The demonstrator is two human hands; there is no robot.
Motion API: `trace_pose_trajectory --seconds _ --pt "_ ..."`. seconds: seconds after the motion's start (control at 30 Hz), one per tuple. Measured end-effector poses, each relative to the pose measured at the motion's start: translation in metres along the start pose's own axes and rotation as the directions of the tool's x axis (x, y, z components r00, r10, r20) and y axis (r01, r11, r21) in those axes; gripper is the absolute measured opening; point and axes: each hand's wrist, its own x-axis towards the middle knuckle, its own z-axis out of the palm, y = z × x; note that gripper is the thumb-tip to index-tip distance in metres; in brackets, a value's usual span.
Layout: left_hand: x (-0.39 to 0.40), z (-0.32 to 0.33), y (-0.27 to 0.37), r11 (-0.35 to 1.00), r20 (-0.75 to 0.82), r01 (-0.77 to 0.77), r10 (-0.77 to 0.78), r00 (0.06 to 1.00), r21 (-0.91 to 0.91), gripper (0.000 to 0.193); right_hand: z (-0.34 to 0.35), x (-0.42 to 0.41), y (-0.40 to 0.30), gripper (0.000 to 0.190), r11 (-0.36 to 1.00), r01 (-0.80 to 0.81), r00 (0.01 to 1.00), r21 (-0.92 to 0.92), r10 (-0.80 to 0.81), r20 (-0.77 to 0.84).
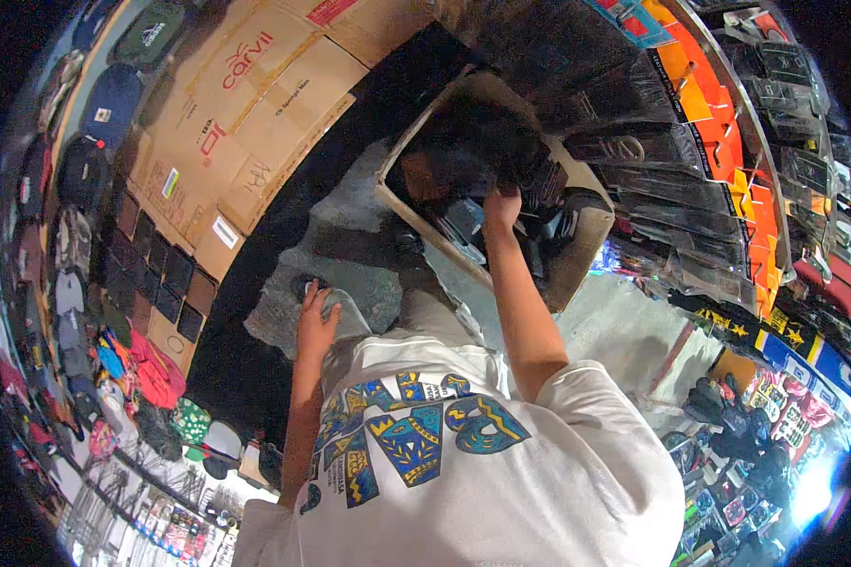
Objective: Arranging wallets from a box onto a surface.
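Note:
My right hand [502,209] reaches down into an open cardboard box [583,273] on the floor. Its fingers are partly lost among dark items, so I cannot tell whether they grip anything. Just left of that hand lie grey-blue flat items [464,225], apparently in plastic wrapping. Black goods [493,145] fill the shadowed far part of the box; their kind is unclear. My left hand [317,322] rests by my left knee, fingers slightly apart, with nothing visible in it.
Plastic-wrapped dark goods on orange cards [727,135] hang close on the right. To the left stand flat cardboard cartons [255,120], rows of dark wallets [163,276] and caps [113,103]. More merchandise [730,489] lies at lower right. Grey concrete floor [610,319] shows beside the box.

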Motion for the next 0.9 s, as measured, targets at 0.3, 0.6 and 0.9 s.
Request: trace_pose_trajectory --seconds 0.3,0.6,0.9 --pt "-0.008 -0.001 0.011 0.998 -0.027 0.028 -0.030 0.999 -0.057 0.041 0.047 0.031 -0.035 0.058 0.425 0.803 0.596 -0.418 -0.536 0.598" --pt "-0.009 -0.009 0.018 0.996 -0.165 0.044 -0.057 0.985 -0.078 0.040 0.003 0.028 -0.059 0.062 0.234 0.869 0.493 -0.437 -0.327 0.806" --pt "0.001 -0.036 0.039 0.969 -0.292 -0.029 -0.046 0.955 -0.247 0.041 -0.070 -0.050 -0.114 0.048 0.666 0.687 0.708 -0.291 -0.523 0.475"
